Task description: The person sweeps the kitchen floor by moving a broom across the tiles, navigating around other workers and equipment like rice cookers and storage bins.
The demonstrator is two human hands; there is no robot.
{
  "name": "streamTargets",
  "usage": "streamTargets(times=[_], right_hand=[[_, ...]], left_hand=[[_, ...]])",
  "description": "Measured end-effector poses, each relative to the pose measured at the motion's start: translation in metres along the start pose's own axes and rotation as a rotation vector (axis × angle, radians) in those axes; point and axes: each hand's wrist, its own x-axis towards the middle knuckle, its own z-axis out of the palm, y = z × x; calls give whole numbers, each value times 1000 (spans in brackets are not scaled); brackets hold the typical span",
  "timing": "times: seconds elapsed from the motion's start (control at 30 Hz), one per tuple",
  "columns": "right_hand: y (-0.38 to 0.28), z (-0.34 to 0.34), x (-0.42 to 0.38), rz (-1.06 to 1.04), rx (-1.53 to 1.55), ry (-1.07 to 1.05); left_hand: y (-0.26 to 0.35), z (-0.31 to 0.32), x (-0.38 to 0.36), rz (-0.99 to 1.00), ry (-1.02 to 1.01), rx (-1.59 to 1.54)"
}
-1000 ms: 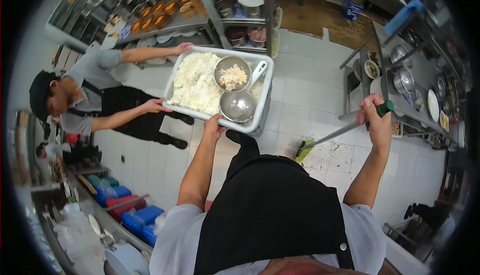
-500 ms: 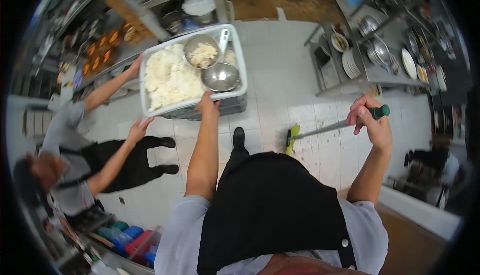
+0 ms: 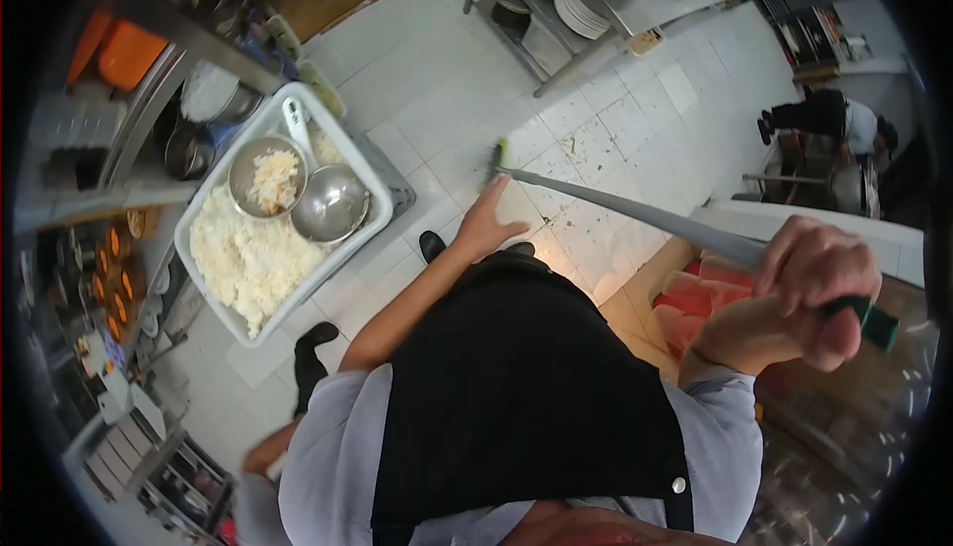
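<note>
My right hand (image 3: 816, 283) is wrapped round the upper end of a broom (image 3: 635, 210). Its grey stick slants away to a yellow-green head (image 3: 500, 154) on the tiled floor, and its green grip end pokes out past my fist. In front of my apron, my left hand (image 3: 486, 226) holds nothing, thumb apart from the fingers, fingertips close beside the lower stick. To its left stands a white tub (image 3: 226, 320) of cooked rice (image 3: 253, 273). Two metal bowls sit on the rice, one with scraps (image 3: 275, 181) and one bare (image 3: 331, 204), along with a white-handled utensil (image 3: 297, 121).
Food bits (image 3: 586, 149) are scattered over the white tiles. A steel table (image 3: 635, 5) with stacked plates (image 3: 581, 10) stands ahead. Shelving lines the left side. One person (image 3: 260, 452) is close at lower left; another (image 3: 854, 121) bends over at far right.
My left hand has let go of the tub's rim and moved right, towards the broom stick. The view has turned right, and my right hand is now nearer with the broom.
</note>
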Motion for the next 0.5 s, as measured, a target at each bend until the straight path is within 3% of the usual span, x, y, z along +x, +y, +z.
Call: streamTargets(times=[0.1, 0.17, 0.2, 0.23, 0.27, 0.3, 0.33, 0.4, 0.43, 0.5], right_hand=[[5, -14, 3, -109, 130, -216], [27, -26, -27, -50, 116, -57], [50, -25, -43, 76, 105, 83], [76, -21, -61, 202, 97, 230], [97, -22, -77, 446, 21, 265], [135, -22, -102, 504, 24, 224], [165, -21, -125, 552, 40, 206], [168, -42, -146, 578, 35, 283], [156, -56, -150, 592, -30, 276], [120, -83, -147, 628, -195, 250]], left_hand=[[31, 19, 77, 110, -4, 70], [18, 28, 112, -34, -57, 22], [-19, 42, 129, -4, 95, 43], [-25, 41, 138, -108, 196, 51], [-52, 50, 149, -16, 308, 207], [-79, 67, 158, 80, 421, 356], [-84, 82, 161, 97, 382, 354], [-90, 119, 167, -51, 5, 319], [-92, 148, 167, 73, -133, 320], [-54, 220, 154, 134, -156, 156]])
